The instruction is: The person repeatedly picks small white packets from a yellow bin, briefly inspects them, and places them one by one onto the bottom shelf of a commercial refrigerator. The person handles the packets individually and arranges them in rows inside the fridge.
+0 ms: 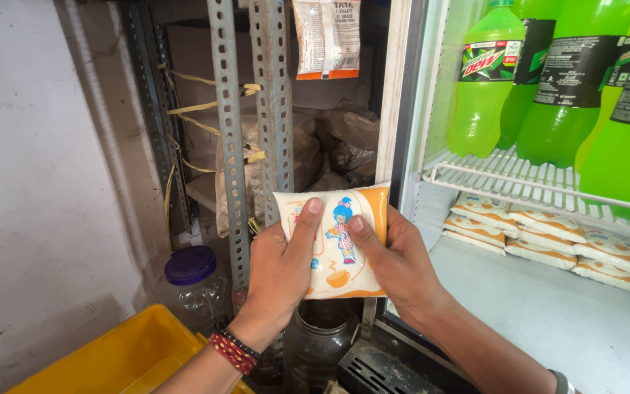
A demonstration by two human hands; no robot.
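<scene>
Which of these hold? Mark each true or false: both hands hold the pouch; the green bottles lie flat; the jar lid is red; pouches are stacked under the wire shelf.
1. Both the left hand and right hand hold the white-and-orange pouch. True.
2. The green bottles lie flat. False: they stand upright on the wire shelf.
3. The plastic jar has a red lid. False: it is dark blue.
4. The stacked pouches lie under the wire shelf. True.
</scene>
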